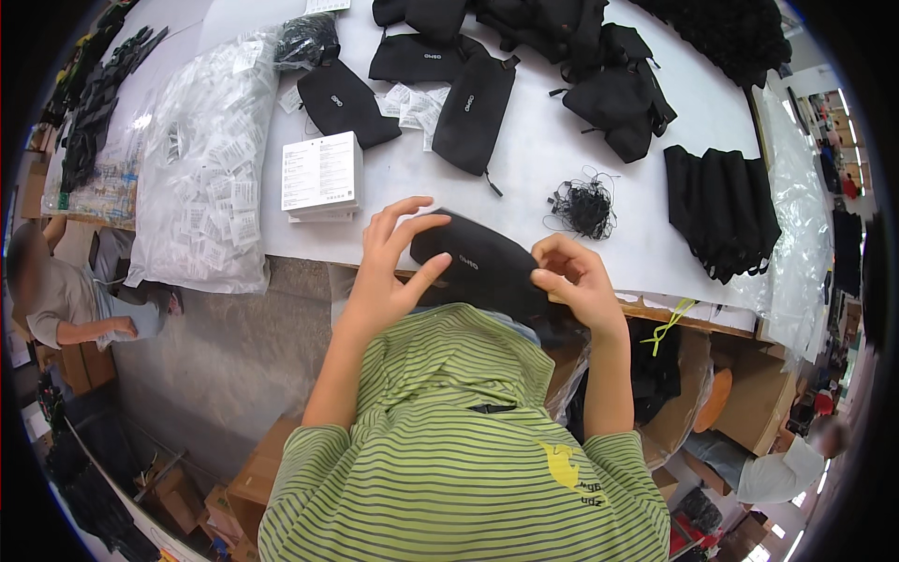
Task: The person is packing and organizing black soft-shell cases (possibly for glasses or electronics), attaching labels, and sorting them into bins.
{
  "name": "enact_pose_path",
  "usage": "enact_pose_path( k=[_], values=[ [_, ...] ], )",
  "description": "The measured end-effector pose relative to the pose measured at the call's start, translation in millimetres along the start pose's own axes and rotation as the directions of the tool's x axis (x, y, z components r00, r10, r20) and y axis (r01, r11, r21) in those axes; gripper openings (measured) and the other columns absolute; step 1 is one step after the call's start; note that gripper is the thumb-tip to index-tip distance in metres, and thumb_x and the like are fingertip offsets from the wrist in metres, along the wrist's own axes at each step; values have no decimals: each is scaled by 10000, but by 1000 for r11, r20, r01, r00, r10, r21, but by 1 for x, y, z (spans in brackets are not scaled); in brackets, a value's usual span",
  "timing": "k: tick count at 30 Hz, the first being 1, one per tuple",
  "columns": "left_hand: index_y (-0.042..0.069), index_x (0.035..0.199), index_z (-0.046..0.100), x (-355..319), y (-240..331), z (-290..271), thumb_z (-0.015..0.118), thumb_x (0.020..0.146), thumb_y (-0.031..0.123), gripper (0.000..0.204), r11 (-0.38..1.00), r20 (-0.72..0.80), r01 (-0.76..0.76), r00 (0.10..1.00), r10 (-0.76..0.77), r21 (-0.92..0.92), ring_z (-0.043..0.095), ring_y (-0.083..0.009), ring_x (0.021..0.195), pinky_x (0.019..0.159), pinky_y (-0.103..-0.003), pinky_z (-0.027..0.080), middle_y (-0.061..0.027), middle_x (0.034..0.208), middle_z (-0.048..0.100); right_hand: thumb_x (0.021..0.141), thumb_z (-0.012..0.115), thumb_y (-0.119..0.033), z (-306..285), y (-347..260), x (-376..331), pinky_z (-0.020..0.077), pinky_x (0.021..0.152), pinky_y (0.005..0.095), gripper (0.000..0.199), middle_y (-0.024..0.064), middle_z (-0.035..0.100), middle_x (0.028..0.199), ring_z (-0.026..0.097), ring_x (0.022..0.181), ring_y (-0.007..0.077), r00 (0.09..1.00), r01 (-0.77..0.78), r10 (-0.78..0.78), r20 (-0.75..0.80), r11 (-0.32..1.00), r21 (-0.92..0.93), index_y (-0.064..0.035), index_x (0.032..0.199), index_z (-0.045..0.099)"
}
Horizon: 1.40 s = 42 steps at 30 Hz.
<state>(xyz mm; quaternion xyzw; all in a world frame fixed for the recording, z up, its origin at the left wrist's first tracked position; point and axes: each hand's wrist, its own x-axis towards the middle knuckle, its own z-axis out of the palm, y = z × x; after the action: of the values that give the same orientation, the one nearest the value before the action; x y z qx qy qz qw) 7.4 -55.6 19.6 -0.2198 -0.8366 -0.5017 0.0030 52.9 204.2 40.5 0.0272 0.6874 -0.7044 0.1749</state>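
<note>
A black zip pouch (492, 267) with a small light print is held up in front of my body at the table's near edge. My right hand (582, 281) pinches its right end between thumb and bent fingers. My left hand (391, 262) is at the pouch's left end with fingers spread and the thumb stretched across its front; it does not close round the fabric. Beyond it lies another black pouch (476, 117) with a pull tab. A tangle of thin black cords (584, 204) lies right of that, and a stack of white printed cards (321, 173) stands to the left.
A large clear bag of white labels (211, 159) covers the table's left side. Several black pouches (613, 103) are piled at the back, and folded black ones (721, 211) lie at the right. Cardboard boxes (749, 375) stand below the table. Two people (84, 300) sit at either side.
</note>
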Motion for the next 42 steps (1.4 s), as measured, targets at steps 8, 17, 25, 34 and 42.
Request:
enact_pose_path(
  k=[8,17,25,34,42],
  values=[
    [88,945,620,9,32,26,784,702,287,354,987,95,-138,985,146,-83,469,-245,958,926,-358,300,-33,925,572,812,658,-48,31,-14,0,495,722,265,157,68,608,871,590,785,141,976,206,-218,-17,943,-262,13,941,592],
    [91,921,613,10,28,24,792,694,283,347,991,209,-100,971,117,-90,407,-208,830,823,-334,297,10,833,548,872,640,-102,26,-13,6,449,694,208,118,-18,577,864,537,776,51,996,-66,59,64,992,105,-1,923,607],
    [69,915,614,5,22,19,735,752,200,241,982,252,-103,958,140,-158,439,-212,844,802,-332,312,-20,861,543,867,662,-133,25,-9,7,455,698,219,166,-9,605,882,563,765,70,995,-93,89,35,983,159,-10,968,617],
    [43,978,621,3,18,21,692,787,182,246,990,226,-136,964,141,-38,483,-234,844,820,-349,366,-59,884,556,773,728,-81,44,-23,-5,496,746,305,295,87,634,944,621,847,239,980,144,-194,-51,857,-495,-40,1047,628],
    [94,1270,576,6,9,-16,689,761,2,529,866,326,363,911,-253,-343,547,-120,926,778,-249,481,-30,1024,541,705,671,105,16,-2,-11,476,813,281,307,94,620,1004,600,907,189,866,332,-425,-262,882,-335,-23,982,637]
  ],
)
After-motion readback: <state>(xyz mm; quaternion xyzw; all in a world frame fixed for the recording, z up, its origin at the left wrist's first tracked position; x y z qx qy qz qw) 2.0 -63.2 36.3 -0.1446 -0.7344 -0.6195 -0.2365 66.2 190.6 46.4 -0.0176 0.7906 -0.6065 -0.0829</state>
